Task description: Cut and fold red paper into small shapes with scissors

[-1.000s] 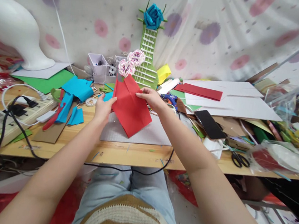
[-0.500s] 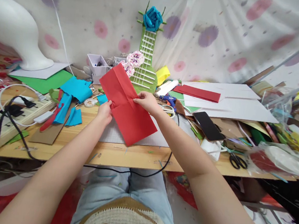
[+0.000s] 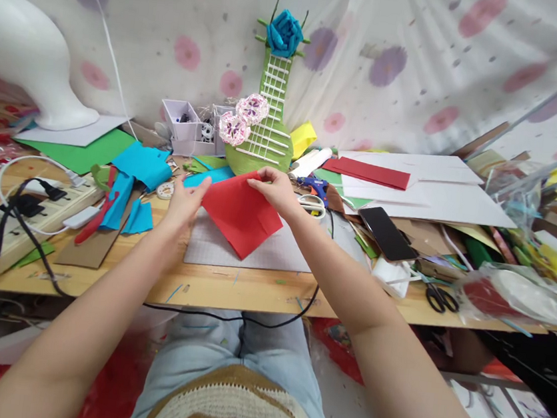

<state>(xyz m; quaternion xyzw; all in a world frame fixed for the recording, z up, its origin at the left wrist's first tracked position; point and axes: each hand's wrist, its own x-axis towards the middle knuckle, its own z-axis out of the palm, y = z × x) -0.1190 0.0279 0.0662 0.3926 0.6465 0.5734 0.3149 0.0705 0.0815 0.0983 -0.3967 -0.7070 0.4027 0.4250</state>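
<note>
A folded red paper sheet [image 3: 240,215] lies tilted just above a pale cutting mat [image 3: 273,252] in the middle of the wooden table [image 3: 229,287]. My right hand [image 3: 278,192] pinches its top corner. My left hand [image 3: 183,203] sits at the sheet's left edge with fingers spread, touching or nearly touching it. Behind the paper stands a green paper guitar [image 3: 269,117] topped by a blue rose [image 3: 284,32].
Blue paper scraps [image 3: 135,179] and a power strip [image 3: 27,207] with black cables lie at left. A black phone [image 3: 389,234], scissors [image 3: 442,298], a blue glue gun [image 3: 316,186], white sheets [image 3: 426,186] and plastic bags crowd the right. A white foam head [image 3: 21,59] stands far left.
The red sheet was opened out long half a second ago; now its upper half is folded down into a smaller shape. My left hand has let go of its edge and opened.
</note>
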